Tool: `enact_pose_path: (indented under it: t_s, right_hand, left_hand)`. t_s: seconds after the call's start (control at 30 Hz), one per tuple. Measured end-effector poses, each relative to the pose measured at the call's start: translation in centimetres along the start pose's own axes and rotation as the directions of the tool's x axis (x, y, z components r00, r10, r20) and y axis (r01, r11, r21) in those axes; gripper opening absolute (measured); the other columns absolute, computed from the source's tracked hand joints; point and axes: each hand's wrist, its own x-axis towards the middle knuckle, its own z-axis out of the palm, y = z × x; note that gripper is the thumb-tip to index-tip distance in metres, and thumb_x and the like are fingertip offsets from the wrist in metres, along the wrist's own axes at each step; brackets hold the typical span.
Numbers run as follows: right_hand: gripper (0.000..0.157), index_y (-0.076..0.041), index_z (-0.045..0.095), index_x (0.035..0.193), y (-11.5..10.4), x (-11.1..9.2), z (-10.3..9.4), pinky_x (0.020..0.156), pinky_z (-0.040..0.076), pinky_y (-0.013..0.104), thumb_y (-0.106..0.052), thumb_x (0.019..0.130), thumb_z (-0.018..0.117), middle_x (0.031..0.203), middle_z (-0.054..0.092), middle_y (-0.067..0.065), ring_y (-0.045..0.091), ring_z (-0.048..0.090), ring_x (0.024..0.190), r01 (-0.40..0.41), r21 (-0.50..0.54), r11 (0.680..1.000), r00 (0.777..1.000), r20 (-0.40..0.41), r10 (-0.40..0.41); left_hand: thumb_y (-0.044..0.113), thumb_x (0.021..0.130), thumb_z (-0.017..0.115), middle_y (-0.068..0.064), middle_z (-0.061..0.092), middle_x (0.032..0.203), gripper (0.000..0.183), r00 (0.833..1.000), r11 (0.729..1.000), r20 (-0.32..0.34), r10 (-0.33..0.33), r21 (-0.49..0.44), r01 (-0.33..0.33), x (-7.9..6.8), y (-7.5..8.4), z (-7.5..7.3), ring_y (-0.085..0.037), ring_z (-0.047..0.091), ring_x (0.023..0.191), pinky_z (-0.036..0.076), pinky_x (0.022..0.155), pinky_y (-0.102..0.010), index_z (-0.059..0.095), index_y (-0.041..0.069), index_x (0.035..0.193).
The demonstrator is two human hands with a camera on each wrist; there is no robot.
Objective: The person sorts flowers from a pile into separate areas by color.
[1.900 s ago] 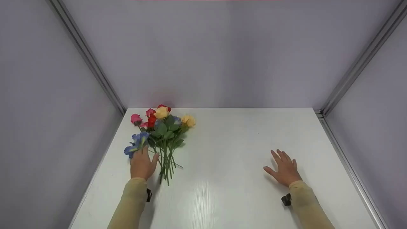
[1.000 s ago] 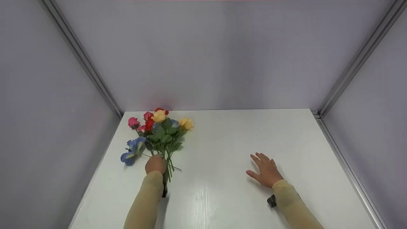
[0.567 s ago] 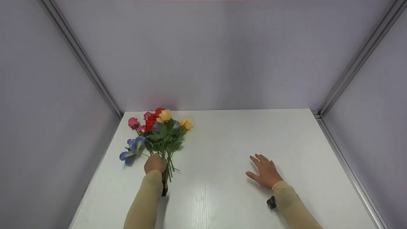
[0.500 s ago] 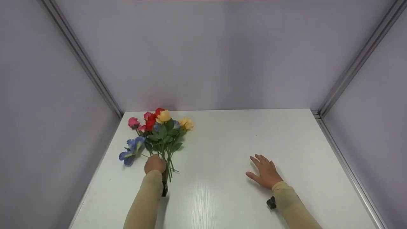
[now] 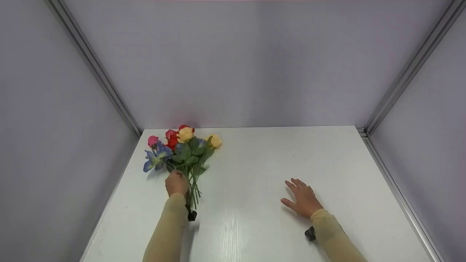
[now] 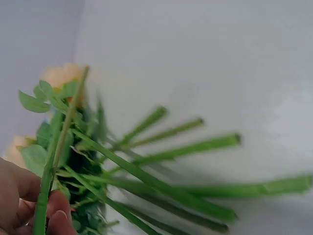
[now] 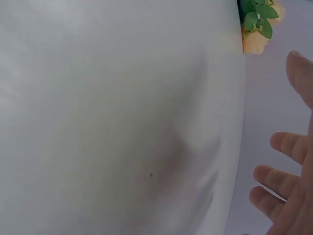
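My left hand (image 5: pixel 177 182) pinches green stems (image 6: pixel 49 171) between thumb and fingers, at the left of a bunch of long-stemmed flowers. A blue iris (image 5: pixel 157 156) extends from this hand, its head up beside the bunch. Yellow roses (image 5: pixel 185 134), red roses (image 5: pixel 172 142) and a pink flower (image 5: pixel 153 140) lie behind it, among green leaves (image 5: pixel 192 151). Several other stems (image 6: pixel 195 147) fan out past the hand in the left wrist view. My right hand (image 5: pixel 303 198) is over the right part of the table, fingers spread, holding nothing.
A white table (image 5: pixel 251 171) carries the flowers at its back left. Pale panels (image 5: pixel 233 65) enclose it at the back and both sides, with metal profiles (image 5: pixel 98 69) at the corners. Each wrist wears a small black camera (image 5: pixel 310 233).
My left hand has gone from beside the iris to the stems and pinches them. In the last half second the iris has moved up toward the pink flower. My right hand, earlier shifted left, now stays.
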Motion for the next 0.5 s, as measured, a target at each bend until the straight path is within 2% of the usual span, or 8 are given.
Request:
enact_pose_path:
  t_s: [0.2,0.37,0.5]
  right_hand:
    - [0.077,-0.013,0.038,0.147,-0.3,0.1,0.1,0.104,0.022,0.065,-0.062,0.089,0.053,0.150,0.035,0.016,0.038,0.028,0.138,0.010,-0.022,1.000,1.000,0.004,-0.010]
    - [0.075,-0.012,0.039,0.146,-0.3,-0.2,0.3,0.103,0.024,0.065,-0.059,0.090,0.055,0.149,0.036,0.017,0.038,0.030,0.137,0.015,-0.015,1.000,1.000,-0.006,-0.015]
    - [0.073,-0.010,0.041,0.145,-0.3,-0.4,0.3,0.104,0.024,0.063,-0.056,0.091,0.056,0.148,0.037,0.018,0.040,0.032,0.135,0.026,-0.015,1.000,1.000,-0.012,-0.027]
  left_hand:
    - [0.011,0.098,0.050,-0.019,0.059,0.102,0.021,0.997,0.994,-0.079,-0.006,-0.107,-0.003,-0.1,1.2,-0.7,-0.035,0.059,0.093,0.046,0.077,-0.047,0.049,0.001,0.116]
    - [0.013,0.098,0.050,-0.021,0.059,0.101,0.038,0.991,0.986,-0.121,-0.053,-0.161,0.033,-0.1,0.9,-1.7,-0.035,0.059,0.091,0.046,0.079,-0.048,0.040,-0.001,0.132]
    - [0.013,0.099,0.049,-0.025,0.062,0.108,0.043,0.989,0.982,-0.127,-0.082,-0.179,0.059,-0.1,0.5,-2.6,-0.037,0.060,0.096,0.046,0.084,-0.049,0.042,-0.003,0.138]
